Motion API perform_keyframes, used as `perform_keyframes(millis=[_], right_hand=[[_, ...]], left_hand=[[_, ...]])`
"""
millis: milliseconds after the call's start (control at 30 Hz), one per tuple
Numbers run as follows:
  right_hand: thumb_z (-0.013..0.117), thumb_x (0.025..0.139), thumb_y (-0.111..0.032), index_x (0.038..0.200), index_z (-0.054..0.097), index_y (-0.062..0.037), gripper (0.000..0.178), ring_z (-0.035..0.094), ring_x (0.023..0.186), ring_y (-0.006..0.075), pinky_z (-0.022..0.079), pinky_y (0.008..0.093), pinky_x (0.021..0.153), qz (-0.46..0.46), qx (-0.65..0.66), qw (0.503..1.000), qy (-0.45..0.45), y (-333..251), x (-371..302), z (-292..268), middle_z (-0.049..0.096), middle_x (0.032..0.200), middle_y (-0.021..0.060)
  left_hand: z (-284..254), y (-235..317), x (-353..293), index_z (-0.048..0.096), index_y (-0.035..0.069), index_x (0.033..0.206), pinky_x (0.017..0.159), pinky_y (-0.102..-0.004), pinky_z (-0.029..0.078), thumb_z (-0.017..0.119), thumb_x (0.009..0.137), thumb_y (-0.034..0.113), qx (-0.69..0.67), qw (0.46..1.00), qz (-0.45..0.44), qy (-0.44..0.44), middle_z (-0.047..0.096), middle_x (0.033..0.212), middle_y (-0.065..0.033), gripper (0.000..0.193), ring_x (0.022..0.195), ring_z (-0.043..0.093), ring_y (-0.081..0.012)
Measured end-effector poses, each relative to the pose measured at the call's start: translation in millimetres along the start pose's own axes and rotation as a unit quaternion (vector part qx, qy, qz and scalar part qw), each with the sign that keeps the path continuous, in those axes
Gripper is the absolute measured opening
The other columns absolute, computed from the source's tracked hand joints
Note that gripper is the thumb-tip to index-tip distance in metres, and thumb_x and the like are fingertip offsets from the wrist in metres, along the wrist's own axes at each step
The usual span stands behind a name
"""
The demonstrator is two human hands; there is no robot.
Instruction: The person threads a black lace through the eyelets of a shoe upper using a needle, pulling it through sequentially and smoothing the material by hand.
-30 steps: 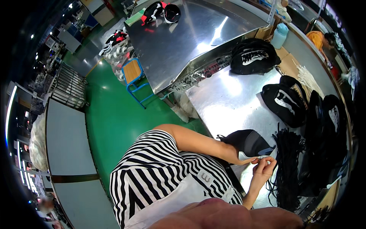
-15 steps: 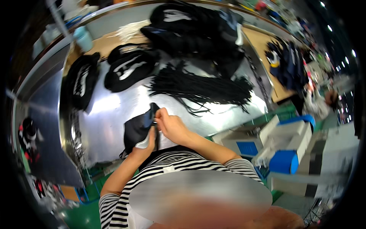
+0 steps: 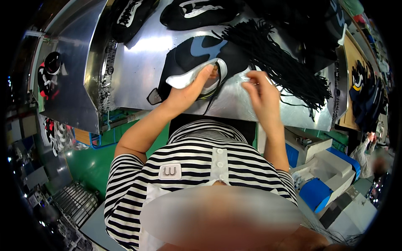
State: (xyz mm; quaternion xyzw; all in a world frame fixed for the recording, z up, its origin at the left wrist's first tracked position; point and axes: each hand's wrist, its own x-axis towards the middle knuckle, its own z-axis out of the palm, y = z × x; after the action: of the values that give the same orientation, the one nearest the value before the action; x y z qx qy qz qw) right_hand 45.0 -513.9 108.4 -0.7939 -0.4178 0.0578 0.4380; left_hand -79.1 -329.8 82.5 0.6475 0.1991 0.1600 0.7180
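A black shoe upper (image 3: 173,56) with a blue side patch and a pale grey lining lies at the table's near edge. My left hand (image 3: 190,92) is closed on its opening, thumb over the pale lining and fingertips inside. From that opening a thin black lace (image 3: 214,94) hangs down over the edge. To the right of the upper, apart from it, my right hand (image 3: 264,94) is raised with thumb and fingers curled together. What it pinches, if anything, is too small and blurred to make out. Beyond that hand lies a heap of black laces (image 3: 289,69).
More black shoe uppers with white parts (image 3: 197,10) lie at the back of the metal table (image 3: 138,81). At the right stands a grey and blue machine (image 3: 331,175). A black and red shoe part (image 3: 51,75) lies at the far left.
My right hand has moved away from the upper to the right. The upper now lies turned with its blue patch facing up, still in my left hand. The whole view has shifted.
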Motion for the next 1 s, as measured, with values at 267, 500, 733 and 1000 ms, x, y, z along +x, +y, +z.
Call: perform_keyframes(millis=[267,500,733,1000], right_hand=[[0.081,0.078,-0.006,0.116,0.062,0.0018,0.043,0.062,0.095,0.0113,0.048,0.0237,0.086,0.221,0.368,0.903,-0.021,29.4,34.4,14.3,0.067,0.104,0.0057],[0.084,0.075,-0.008,0.110,0.059,0.0012,0.045,0.060,0.077,0.0067,0.048,0.0193,0.067,0.157,0.231,0.954,0.106,23.8,35.6,27.8,0.067,0.097,0.0052],[0.082,0.078,-0.010,0.112,0.058,-0.0015,0.043,0.055,0.076,0.0095,0.046,0.0216,0.072,0.222,0.292,0.919,0.146,77.0,56.3,45.8,0.063,0.092,0.0040],[0.070,0.092,-0.020,0.096,0.071,-0.0031,0.018,0.056,0.062,0.0060,0.045,0.0202,0.060,0.223,0.334,0.914,-0.061,34.8,24.1,52.1,0.064,0.073,-0.0024]], left_hand=[[-2.9,5.2,6.8,0.069,0.003,0.117,0.084,-0.0264,0.053,0.063,0.096,0.019,0.128,0.990,0.000,-0.054,0.073,0.106,-0.0078,0.026,0.098,0.069,-0.0150],[-27.6,-13.3,43.3,0.069,0.001,0.103,0.076,-0.0331,0.053,0.062,0.093,0.016,0.323,0.933,0.157,0.039,0.072,0.095,-0.0124,0.020,0.084,0.069,-0.0237],[-23.2,7.6,36.6,0.064,0.003,0.112,0.078,-0.0347,0.053,0.068,0.091,0.026,0.397,0.901,0.095,-0.149,0.072,0.098,-0.0165,0.032,0.089,0.070,-0.0284],[-15.3,19.0,32.7,0.053,0.011,0.127,0.060,-0.0355,0.051,0.071,0.086,0.015,0.522,0.817,0.241,-0.044,0.072,0.084,-0.0087,0.045,0.069,0.068,-0.0289]])
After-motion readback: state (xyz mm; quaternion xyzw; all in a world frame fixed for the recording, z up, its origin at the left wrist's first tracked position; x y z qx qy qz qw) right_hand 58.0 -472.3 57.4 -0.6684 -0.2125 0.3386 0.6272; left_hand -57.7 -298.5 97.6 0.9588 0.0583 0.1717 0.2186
